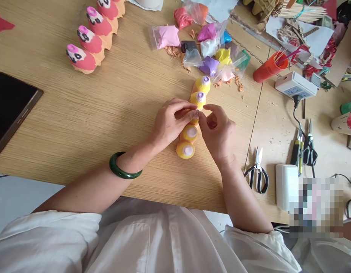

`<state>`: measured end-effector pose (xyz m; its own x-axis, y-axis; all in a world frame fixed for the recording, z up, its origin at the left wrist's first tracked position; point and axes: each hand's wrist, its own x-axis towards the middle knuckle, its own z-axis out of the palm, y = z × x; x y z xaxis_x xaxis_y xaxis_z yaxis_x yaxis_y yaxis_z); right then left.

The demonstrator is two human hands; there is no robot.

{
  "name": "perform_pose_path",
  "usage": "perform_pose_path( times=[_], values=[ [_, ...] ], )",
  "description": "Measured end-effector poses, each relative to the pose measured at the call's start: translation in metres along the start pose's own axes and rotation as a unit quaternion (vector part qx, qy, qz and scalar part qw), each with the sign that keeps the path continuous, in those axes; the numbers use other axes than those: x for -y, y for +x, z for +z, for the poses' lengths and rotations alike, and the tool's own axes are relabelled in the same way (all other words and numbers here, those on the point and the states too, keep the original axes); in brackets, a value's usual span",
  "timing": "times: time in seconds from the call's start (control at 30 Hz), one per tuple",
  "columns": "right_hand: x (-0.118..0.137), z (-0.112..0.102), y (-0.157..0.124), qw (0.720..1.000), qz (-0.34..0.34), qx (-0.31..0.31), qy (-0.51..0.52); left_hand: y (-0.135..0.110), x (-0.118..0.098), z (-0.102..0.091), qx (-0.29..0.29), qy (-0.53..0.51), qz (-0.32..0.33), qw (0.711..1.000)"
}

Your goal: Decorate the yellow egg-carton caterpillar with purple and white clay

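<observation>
A row of yellow-covered egg-carton cups with pale purple tops lies on the wooden table in the middle. My left hand and my right hand meet over the third cup, fingertips pinched together on a small bit of something pale that I cannot make out. A green bangle sits on my left wrist. Two cups show beyond my fingers and two nearer me.
Bags of coloured clay lie behind the cups. A pink row of painted cups stands far left, a dark tablet at the left edge. Scissors, a power strip, a red cup and tools crowd the right.
</observation>
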<state>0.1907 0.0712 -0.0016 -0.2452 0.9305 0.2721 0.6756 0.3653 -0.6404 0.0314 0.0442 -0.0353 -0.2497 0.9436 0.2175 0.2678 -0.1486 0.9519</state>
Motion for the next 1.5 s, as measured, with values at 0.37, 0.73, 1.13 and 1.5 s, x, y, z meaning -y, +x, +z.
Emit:
perform_pose_path(
  times=[0.37, 0.73, 1.13, 1.5],
  values=[
    [-0.011, 0.008, -0.034, 0.997, -0.065, -0.033, 0.017, -0.001, -0.003, 0.0, -0.008, -0.005, -0.004, 1.0],
    [-0.014, 0.014, -0.038, 0.998, -0.06, -0.024, -0.017, -0.001, -0.006, 0.001, -0.019, -0.014, -0.024, 0.999],
    [-0.018, 0.015, -0.042, 0.996, -0.009, -0.05, 0.068, 0.001, -0.004, -0.021, 0.09, -0.06, 0.007, 0.994],
    [-0.017, 0.015, -0.045, 0.995, -0.045, -0.03, 0.088, 0.004, -0.003, -0.013, 0.077, -0.065, 0.009, 0.995]
  ],
)
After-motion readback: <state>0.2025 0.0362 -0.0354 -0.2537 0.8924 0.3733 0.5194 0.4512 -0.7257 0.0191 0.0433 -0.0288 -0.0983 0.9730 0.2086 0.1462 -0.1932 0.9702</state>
